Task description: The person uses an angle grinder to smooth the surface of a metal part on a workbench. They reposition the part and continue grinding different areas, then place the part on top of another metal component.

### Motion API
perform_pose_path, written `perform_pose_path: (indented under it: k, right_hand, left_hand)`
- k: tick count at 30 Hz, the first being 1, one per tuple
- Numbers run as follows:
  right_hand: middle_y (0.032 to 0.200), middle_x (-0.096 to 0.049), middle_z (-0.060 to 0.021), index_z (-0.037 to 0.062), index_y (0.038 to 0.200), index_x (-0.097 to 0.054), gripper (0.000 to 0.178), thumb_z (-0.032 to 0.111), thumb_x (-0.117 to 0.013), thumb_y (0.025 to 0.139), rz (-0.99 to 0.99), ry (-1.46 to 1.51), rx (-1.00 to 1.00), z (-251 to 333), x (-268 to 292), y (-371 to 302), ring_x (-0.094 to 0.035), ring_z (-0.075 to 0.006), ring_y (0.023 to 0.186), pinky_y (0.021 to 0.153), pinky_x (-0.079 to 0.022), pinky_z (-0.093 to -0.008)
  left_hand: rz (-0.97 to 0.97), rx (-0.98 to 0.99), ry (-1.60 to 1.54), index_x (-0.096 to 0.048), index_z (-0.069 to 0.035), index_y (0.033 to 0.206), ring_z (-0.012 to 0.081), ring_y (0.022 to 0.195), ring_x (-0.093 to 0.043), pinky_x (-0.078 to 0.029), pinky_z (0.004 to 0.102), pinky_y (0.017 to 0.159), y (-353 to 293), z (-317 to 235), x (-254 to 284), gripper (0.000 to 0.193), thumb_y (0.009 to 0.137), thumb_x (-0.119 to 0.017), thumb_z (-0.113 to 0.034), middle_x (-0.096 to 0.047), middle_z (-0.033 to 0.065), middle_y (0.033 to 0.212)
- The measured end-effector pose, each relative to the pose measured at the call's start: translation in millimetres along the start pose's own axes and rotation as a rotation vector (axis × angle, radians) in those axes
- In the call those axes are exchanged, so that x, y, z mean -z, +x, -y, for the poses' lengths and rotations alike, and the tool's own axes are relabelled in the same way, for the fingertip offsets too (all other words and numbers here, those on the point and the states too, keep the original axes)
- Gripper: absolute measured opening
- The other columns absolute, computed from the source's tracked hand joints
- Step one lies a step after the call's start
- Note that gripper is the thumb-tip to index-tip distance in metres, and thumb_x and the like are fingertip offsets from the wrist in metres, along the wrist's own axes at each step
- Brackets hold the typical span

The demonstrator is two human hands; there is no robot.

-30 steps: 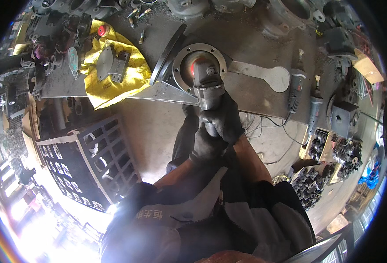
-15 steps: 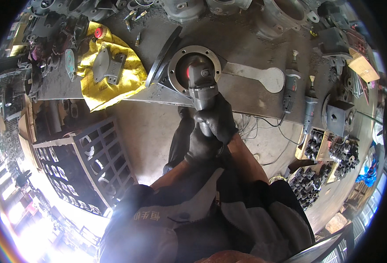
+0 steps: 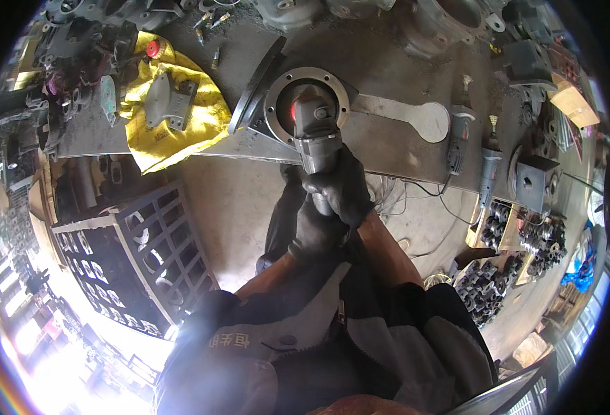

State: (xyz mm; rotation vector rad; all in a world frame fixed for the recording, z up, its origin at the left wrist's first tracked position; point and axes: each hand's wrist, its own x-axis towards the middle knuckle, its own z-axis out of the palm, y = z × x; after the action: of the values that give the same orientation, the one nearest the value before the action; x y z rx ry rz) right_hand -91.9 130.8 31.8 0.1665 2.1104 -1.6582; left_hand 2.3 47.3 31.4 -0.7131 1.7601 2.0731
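Observation:
Both my gloved hands are closed round the body of a dark angle grinder (image 3: 317,119). My right hand (image 3: 348,192) wraps the body just behind the metal gear housing. Nearer to me, my left hand (image 3: 313,232) grips the rear of the tool, partly under the right. The grinder's head is over the opening of a round metal flange (image 3: 272,123) with bolt holes in its rim, at the bench's front edge. A bit of red shows at the head's left side; the disc and any contact with the flange are hidden.
A dark round plate (image 3: 258,86) leans left of the flange. On a yellow bag (image 3: 208,124) lies a metal bracket (image 3: 170,104). A flat paddle-shaped piece (image 3: 426,121) and two corded grinders (image 3: 460,138) are on the right. Castings line the back; a metal rack (image 3: 118,221) stands left below.
The grinder's head has shifted very slightly left within the flange opening. Both hands keep the same grip on it.

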Motion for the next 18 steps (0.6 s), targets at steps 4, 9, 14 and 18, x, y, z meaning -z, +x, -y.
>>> perform_pose_path:
  k: [4, 9, 14, 18]
  right_hand:
    - [0.094, -0.071, -0.0206, -0.0043, 0.113, -0.056, 0.061, 0.018, -0.08, 0.062, -0.001, 0.05, -0.015, 0, -1, -1, -0.071, -0.0351, 0.086, 0.078, -0.058, -0.0428]
    - [0.094, -0.071, -0.0182, -0.0034, 0.112, -0.058, 0.057, 0.015, -0.079, 0.062, 0.021, 0.079, -0.001, 4, -1, -6, -0.071, -0.0316, 0.083, 0.076, -0.057, -0.0411]
    - [0.093, -0.071, -0.0134, -0.0022, 0.113, -0.06, 0.055, 0.011, -0.078, 0.062, 0.084, 0.204, -0.131, 15, -1, -6, -0.069, -0.0248, 0.08, 0.075, -0.057, -0.0369]
    - [0.096, -0.071, -0.0137, -0.0015, 0.114, -0.061, 0.055, 0.006, -0.077, 0.062, 0.044, 0.204, -0.046, 26, 2, -11, -0.069, -0.0244, 0.084, 0.077, -0.057, -0.0372]
  left_hand:
    - [0.012, 0.092, 0.16, -0.051, -0.001, 0.128, 0.0203, 0.096, -0.069, -0.056, 0.037, 0.082, -1, 3, 8, 0.066, 0.074, -0.083, -0.02, -0.069, 0.0115, 0.105]
    - [-0.019, -0.085, 0.172, -0.056, 0.0, 0.121, 0.0168, 0.1, -0.066, -0.054, 0.0345, 0.084, -1, 22, 10, 0.054, 0.074, -0.081, -0.01, -0.067, 0.0079, 0.109]
    - [0.013, -0.076, 0.131, -0.045, -0.003, 0.135, 0.0276, 0.102, -0.072, -0.056, 0.0405, 0.086, 0, 29, 12, 0.078, 0.073, -0.085, -0.027, -0.071, 0.0178, 0.108]
    - [-0.046, -0.13, 0.269, -0.045, -0.004, 0.135, 0.0281, 0.098, -0.073, -0.057, 0.0402, 0.083, -6, 16, 13, 0.078, 0.072, -0.085, -0.027, -0.072, 0.0178, 0.105]
